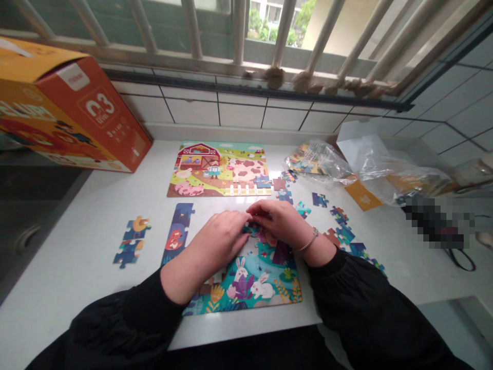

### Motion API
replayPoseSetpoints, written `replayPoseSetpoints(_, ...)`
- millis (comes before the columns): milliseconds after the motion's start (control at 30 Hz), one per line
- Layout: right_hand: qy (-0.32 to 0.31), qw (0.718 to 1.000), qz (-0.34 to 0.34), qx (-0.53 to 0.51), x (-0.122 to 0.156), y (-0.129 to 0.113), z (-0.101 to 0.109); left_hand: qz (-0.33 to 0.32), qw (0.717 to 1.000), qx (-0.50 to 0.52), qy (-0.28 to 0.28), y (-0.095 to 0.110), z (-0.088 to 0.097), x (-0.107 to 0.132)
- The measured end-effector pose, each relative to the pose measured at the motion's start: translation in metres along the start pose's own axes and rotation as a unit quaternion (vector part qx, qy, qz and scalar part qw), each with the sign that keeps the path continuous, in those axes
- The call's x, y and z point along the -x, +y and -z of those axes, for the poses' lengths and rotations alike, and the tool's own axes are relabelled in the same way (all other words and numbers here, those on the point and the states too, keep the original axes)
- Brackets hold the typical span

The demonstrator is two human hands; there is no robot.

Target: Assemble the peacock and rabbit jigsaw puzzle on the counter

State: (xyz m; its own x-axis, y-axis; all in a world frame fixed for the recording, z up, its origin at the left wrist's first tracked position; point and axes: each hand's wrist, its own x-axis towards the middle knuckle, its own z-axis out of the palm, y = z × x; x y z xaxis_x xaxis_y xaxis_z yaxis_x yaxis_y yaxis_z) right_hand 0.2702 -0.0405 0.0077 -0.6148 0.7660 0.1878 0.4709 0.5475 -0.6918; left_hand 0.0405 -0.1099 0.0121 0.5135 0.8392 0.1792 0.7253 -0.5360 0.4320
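Observation:
A partly joined jigsaw puzzle [246, 298] with white rabbits and purple plants lies on the counter below my hands. My left hand [228, 232] and my right hand [275, 220] meet over its upper middle, fingertips bent together. Between them a small dark-teal puzzle piece [252, 227] shows, mostly covered by the fingers. My left forearm hides part of the puzzle's left side, where a strip with a red fox [174, 239] stands. Bare white counter shows inside the puzzle's upper area.
A farm picture puzzle [219, 169] lies behind. Loose pieces sit at left [133, 241] and right [344, 234]. An orange box [96, 113] stands at back left. Plastic bags [316, 162], an opened white carton [362, 136] and a blurred dark object [435, 223] lie at right.

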Motion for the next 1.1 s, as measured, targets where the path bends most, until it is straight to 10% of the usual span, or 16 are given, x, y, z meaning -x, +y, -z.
replayPoseSetpoints(433,0.149,0.985,0.011,0.091,0.003,0.009,0.028,0.032,0.998,-0.029,-0.047,0.003,0.010,-0.002)
replayPoseSetpoints(700,0.274,0.947,-0.109,0.128,0.011,0.019,0.056,-0.077,0.996,-0.045,-0.018,0.001,0.002,0.001)
replayPoseSetpoints(1100,0.347,0.894,-0.214,0.186,0.024,0.037,0.088,-0.057,0.995,-0.075,-0.033,0.002,-0.001,0.000)
